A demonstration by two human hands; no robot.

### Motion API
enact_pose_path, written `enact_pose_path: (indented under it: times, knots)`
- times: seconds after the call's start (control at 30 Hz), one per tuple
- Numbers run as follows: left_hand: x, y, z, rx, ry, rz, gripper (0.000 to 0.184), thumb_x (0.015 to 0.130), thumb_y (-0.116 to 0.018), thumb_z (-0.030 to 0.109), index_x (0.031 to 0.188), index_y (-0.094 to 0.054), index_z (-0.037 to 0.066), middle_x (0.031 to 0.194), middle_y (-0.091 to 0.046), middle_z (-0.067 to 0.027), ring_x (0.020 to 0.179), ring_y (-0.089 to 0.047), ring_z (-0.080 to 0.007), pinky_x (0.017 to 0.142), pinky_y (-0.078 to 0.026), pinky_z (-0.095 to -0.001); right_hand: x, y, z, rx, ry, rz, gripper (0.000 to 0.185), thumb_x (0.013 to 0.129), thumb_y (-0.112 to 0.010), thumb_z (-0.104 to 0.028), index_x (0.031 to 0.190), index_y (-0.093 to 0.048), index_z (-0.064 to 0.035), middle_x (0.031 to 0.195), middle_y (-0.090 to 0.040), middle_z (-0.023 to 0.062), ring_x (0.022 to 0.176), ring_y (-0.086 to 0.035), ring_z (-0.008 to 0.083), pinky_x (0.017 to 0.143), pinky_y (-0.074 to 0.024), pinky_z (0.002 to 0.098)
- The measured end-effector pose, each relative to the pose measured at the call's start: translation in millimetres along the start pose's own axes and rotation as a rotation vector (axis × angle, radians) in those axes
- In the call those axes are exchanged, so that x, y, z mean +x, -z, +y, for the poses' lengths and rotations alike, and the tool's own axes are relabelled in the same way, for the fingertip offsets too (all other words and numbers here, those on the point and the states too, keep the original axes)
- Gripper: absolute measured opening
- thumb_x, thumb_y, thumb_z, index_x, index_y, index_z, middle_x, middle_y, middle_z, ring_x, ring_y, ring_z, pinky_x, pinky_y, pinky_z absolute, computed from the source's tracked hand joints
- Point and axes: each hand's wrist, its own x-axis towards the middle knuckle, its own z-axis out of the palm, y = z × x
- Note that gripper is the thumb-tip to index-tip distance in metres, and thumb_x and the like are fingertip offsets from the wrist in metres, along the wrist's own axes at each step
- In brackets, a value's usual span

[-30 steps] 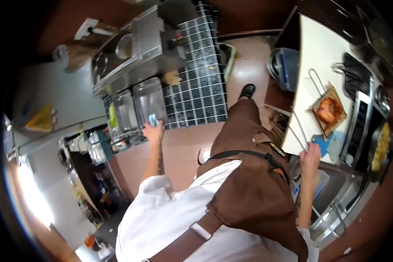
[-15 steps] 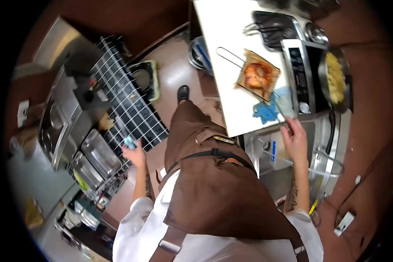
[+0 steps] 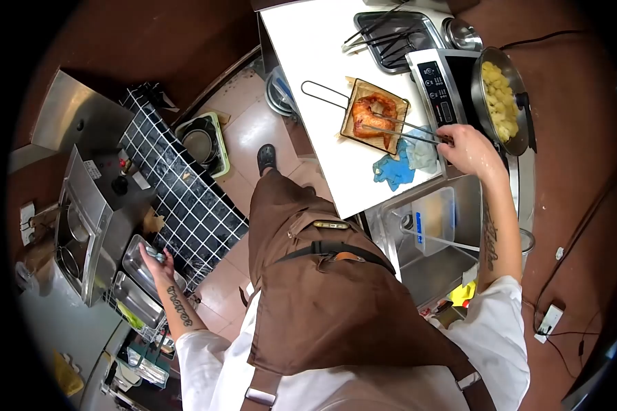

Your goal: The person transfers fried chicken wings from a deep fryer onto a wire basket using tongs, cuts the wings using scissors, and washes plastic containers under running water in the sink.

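My right hand (image 3: 467,149) is closed on the end of long metal tongs (image 3: 411,133). Their tips reach over roasted meat (image 3: 374,118) in a paper-lined wire basket (image 3: 343,129) with a long handle, on the white counter (image 3: 325,147). Whether the tips touch the meat I cannot tell. Just below the tongs lie a blue cloth (image 3: 395,170) and a pale one (image 3: 421,154). Over at the left, my left hand (image 3: 159,263) holds a small light-blue thing (image 3: 155,254), too small to name, above a clear container (image 3: 138,272).
Behind the basket stand a black tray (image 3: 399,42) and an induction cooker (image 3: 437,89). A pan (image 3: 482,109) of yellow chunks sits at the right. A sink (image 3: 467,257) lies below the counter. A grid-patterned surface (image 3: 185,192) and a floor bin (image 3: 221,147) are at the left.
The view has turned toward the counter. My right hand has moved up beside the cooker, and the tongs now reach over the basket. My left hand has moved toward the containers.
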Motion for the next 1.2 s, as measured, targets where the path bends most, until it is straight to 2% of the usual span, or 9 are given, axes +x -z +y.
enact_pose_path:
  times: [0.3, 0.33, 0.37, 0.43, 0.5, 0.57, 0.63, 0.87, 1.2]
  knots:
    - [-4, -12, -2, -0.154, -0.051, -0.146, 0.065, 0.084, -0.073, 0.047, 0.129, -0.050, 0.006, 0.125, -0.047, -0.0119, 0.104, -0.056, -0.0304, 0.085, -0.060, -0.0449, 19, -6, 0, -0.167, 0.130, 0.073, 0.023, 0.083, -0.062, -0.015, 0.101, -0.071, -0.0057, 0.098, -0.070, 0.0166, 0.095, -0.066, 0.0339, 0.087, -0.0514, 0.0429]
    - [-4, -7, -7, -0.088, -0.058, -0.168, 0.071, 0.084, -0.073, 0.047, 0.134, -0.045, 0.006, 0.128, -0.045, -0.0173, 0.103, -0.057, -0.0322, 0.088, -0.059, -0.0445, 19, -10, 6, -0.144, 0.159, 0.081, 0.021, 0.083, -0.063, -0.014, 0.099, -0.072, -0.0068, 0.097, -0.070, 0.0155, 0.093, -0.066, 0.0335, 0.086, -0.0517, 0.0422]
    - [-5, 0, -12, -0.048, -0.037, -0.156, 0.079, 0.085, -0.070, 0.051, 0.144, -0.035, 0.011, 0.139, -0.042, -0.0167, 0.105, -0.060, -0.0350, 0.077, -0.060, -0.0358, 16, -15, 9, -0.102, 0.168, 0.093, 0.018, 0.083, -0.062, -0.013, 0.097, -0.073, -0.0077, 0.096, -0.070, 0.0148, 0.092, -0.066, 0.0333, 0.084, -0.0518, 0.0422]
    - [-47, -7, -23, 0.096, -0.135, 0.115, 0.066, 0.088, -0.069, 0.044, 0.137, -0.041, 0.010, 0.111, -0.051, -0.0111, 0.079, -0.062, -0.0214, 0.058, -0.053, -0.0223, 9, -24, 13, -0.059, 0.180, 0.115, 0.018, 0.084, -0.061, -0.012, 0.097, -0.073, -0.0079, 0.096, -0.070, 0.0140, 0.091, -0.066, 0.0327, 0.082, -0.0518, 0.0423]
    - [-68, 7, -41, 0.179, -0.279, 0.100, 0.051, 0.091, -0.065, 0.042, 0.129, -0.048, 0.013, 0.083, -0.052, -0.0011, 0.055, -0.050, -0.0083, 0.044, -0.035, -0.0172, -2, -33, 18, 0.009, 0.194, 0.168, 0.017, 0.084, -0.061, -0.010, 0.096, -0.072, -0.0069, 0.093, -0.069, 0.0127, 0.089, -0.065, 0.0336, 0.079, -0.0517, 0.0426]
    - [-71, 12, -69, 0.172, -0.371, -0.008, 0.035, 0.091, -0.065, 0.039, 0.116, -0.057, 0.015, 0.065, -0.042, 0.0075, 0.044, -0.034, -0.0029, 0.040, -0.027, -0.0180, -13, -37, 24, 0.081, 0.201, 0.183, 0.017, 0.083, -0.062, -0.010, 0.096, -0.072, -0.0063, 0.092, -0.068, 0.0127, 0.088, -0.065, 0.0343, 0.078, -0.0518, 0.0421]
    - [-96, -10, -83, 0.323, -0.414, -0.198, 0.019, 0.093, -0.064, 0.033, 0.102, -0.063, 0.016, 0.063, -0.041, 0.0104, 0.048, -0.034, -0.0015, 0.042, -0.023, -0.0179, -19, -43, 36, 0.187, 0.242, 0.203, 0.019, 0.082, -0.064, -0.010, 0.099, -0.071, -0.0034, 0.092, -0.068, 0.0140, 0.087, -0.065, 0.0348, 0.077, -0.0519, 0.0410]
    - [-200, -220, -57, 0.665, -0.761, -0.964, 0.007, 0.090, -0.067, 0.009, 0.092, -0.064, 0.003, 0.071, -0.046, 0.0091, 0.063, -0.038, -0.0012, 0.056, -0.030, -0.0172, -36, -43, 45, 0.521, 0.198, 0.214, 0.021, 0.081, -0.067, -0.009, 0.101, -0.071, -0.0020, 0.090, -0.068, 0.0156, 0.084, -0.066, 0.0324, 0.075, -0.0513, 0.0372]
    - [-326, -601, 51, 0.663, -1.127, -1.486, 0.022, 0.087, -0.070, 0.010, 0.105, -0.061, 0.001, 0.071, -0.048, 0.0057, 0.065, -0.042, -0.0030, 0.059, -0.038, -0.0198, -9, 89, 41, 0.635, -0.070, 0.687, 0.020, 0.082, -0.065, -0.004, 0.100, -0.068, 0.0024, 0.086, -0.066, 0.0142, 0.078, -0.064, 0.0285, 0.072, -0.0497, 0.0331]
